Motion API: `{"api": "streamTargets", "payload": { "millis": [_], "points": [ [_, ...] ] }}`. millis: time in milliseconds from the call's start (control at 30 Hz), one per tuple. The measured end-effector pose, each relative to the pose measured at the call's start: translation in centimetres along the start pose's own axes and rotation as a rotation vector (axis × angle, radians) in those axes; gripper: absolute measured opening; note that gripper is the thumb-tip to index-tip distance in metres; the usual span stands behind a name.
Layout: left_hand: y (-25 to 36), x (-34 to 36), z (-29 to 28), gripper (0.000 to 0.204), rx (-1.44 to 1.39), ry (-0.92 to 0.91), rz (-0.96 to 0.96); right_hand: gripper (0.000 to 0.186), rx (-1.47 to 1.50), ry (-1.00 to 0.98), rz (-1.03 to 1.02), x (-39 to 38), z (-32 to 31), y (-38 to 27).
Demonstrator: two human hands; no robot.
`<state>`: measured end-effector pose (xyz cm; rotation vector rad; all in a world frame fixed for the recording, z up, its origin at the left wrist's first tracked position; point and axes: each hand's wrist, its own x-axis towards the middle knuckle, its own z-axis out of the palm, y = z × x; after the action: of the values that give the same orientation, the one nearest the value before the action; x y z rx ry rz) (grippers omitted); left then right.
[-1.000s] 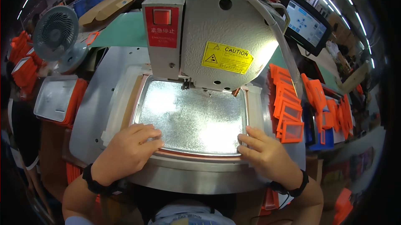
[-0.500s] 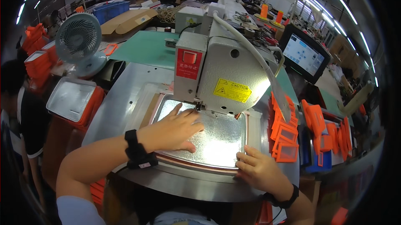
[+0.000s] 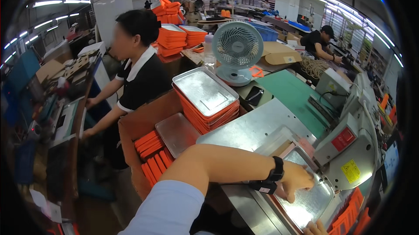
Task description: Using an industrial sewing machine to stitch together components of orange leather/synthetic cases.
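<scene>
A shiny, silvery rectangular panel (image 3: 310, 200) with a rounded rim lies in a frame-like holder on the metal bed of a grey sewing machine (image 3: 362, 161). My left hand (image 3: 297, 180) rests palm down on the panel, fingers spread, close to the machine head. It wears a black wrist strap with a small dark box at the wrist. Only the fingers of my right hand (image 3: 316, 228) show at the lower edge, laid on the panel's near right corner; the rest is out of view.
To the left, a cardboard box (image 3: 131, 137) holds orange pieces, with a stack of silver-topped orange panels (image 3: 205, 91) beside the table. Behind stand a fan (image 3: 238, 45) and a phone (image 3: 255, 94). A co-worker (image 3: 142, 69) works at the left bench. Orange frames (image 3: 349, 211) lie at right.
The view has swung to the left, bringing the co-worker, the box and the stacked panels into sight. Both hands stay on the panel; the right one is now mostly cut off.
</scene>
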<state>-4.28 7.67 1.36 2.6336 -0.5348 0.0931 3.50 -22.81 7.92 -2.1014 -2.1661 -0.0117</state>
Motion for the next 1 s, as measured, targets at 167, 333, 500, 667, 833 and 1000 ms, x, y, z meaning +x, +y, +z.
{"api": "streamTargets", "payload": {
  "millis": [167,333,500,667,833,1000],
  "points": [
    [-0.5,-0.2,1.2,0.061,0.117,0.083,0.035,0.023,0.001,0.040,-0.034,-0.2,0.9,1.0],
    [0.1,0.2,1.5,0.060,0.145,0.054,-0.036,0.024,0.010,0.048,-0.036,-0.2,1.0,1.2],
    [0.9,0.7,1.2,0.053,0.245,0.015,-0.062,0.024,0.009,0.052,-0.037,-0.3,1.1,1.4],
    [0.8,1.5,1.1,0.047,0.197,-0.054,-0.094,0.025,0.018,0.038,-0.034,0.0,0.6,0.9],
    [0.1,1.2,2.3,0.044,0.235,0.012,-0.078,0.024,0.004,0.035,-0.035,0.2,0.8,0.5],
    [0.2,1.8,2.2,0.038,0.207,0.054,0.019,0.021,0.017,0.007,-0.007,0.2,0.4,0.3]
  ]
}}
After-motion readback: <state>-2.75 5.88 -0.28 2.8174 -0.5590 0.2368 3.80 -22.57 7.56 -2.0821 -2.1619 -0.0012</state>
